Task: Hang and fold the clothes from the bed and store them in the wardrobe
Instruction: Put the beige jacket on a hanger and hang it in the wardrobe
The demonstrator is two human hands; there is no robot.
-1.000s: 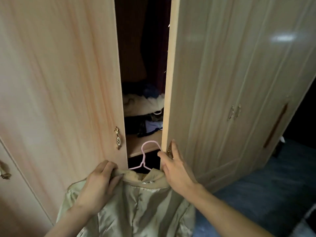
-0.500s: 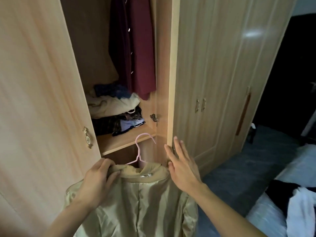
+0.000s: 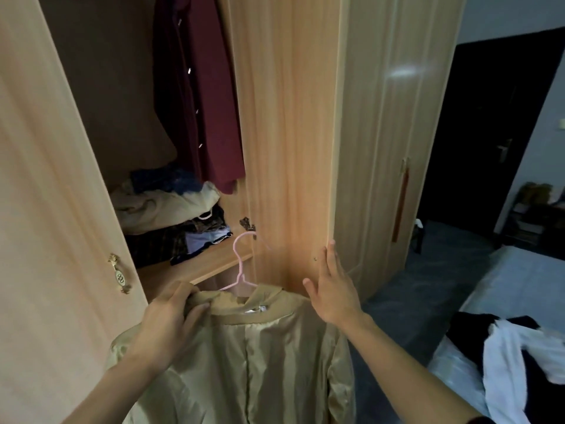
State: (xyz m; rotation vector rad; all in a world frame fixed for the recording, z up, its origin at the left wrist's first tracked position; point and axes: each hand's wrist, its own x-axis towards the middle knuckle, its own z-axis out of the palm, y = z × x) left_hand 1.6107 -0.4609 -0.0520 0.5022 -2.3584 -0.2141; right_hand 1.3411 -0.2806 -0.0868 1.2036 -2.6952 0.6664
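Fingers (image 3: 183,296) of my left hand (image 3: 169,324) curl round the shoulder of the beige jacket (image 3: 244,362), which hangs on a pink hanger (image 3: 240,264) just right of them. My right hand (image 3: 334,290) has its fingers straight and spread against the wardrobe door (image 3: 290,148). Folded clothes (image 3: 171,215) sit on the shelf above my left fingers; more clothes (image 3: 513,356) lie on the bed (image 3: 526,276), far right.

Open gap (image 3: 195,148) between wardrobe doors (image 3: 290,148)

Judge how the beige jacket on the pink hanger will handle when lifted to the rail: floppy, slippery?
Probably floppy: the beige jacket sags in folds below the pink hanger. Its shiny lining looks slippery, so it may slide off. The left hand grips only one shoulder.
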